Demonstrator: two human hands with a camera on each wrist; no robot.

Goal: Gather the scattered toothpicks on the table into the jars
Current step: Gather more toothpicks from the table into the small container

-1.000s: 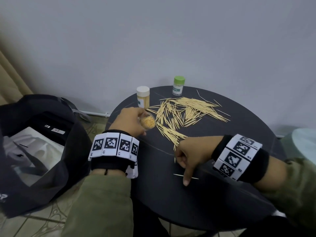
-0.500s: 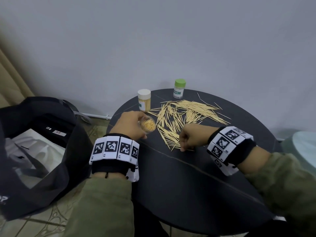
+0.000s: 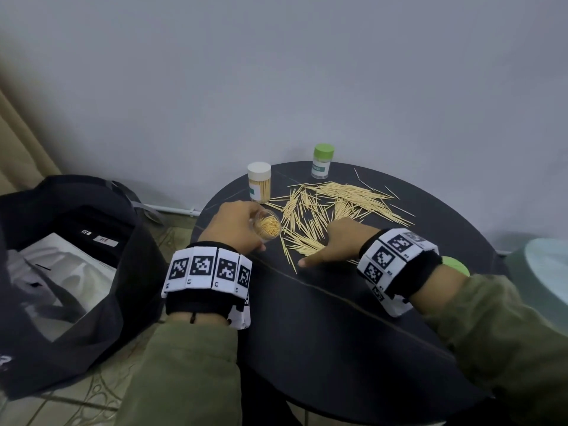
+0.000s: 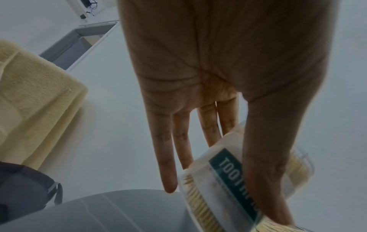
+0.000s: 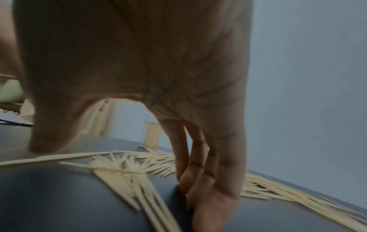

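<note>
- The left hand holds an open jar at about 10 o'clock on the round black tabletop; its thumb and fingers are clamped round the jar's labelled side, with the little finger held straight and free.
- That open jar is tilted with its mouth toward the pile and is packed nearly full of toothpicks, seen end-on.
- A white-capped jar stands upright at 11 o'clock, closed and full of toothpicks.
- A green-capped jar stands upright at 12 o'clock, closed; what is in it I cannot tell.
- The scattered toothpicks lie loose across the far half of the tabletop, from just beside the open jar out toward 2 o'clock.
- The right hand is flat on the near edge of the pile, fingers straight and close together with tips on the tabletop, thumb spread apart toward 9 o'clock, gripping nothing.
- A green lid shows at 3 o'clock behind the right wrist.
- A black bag sits open on the floor to the left.
</note>
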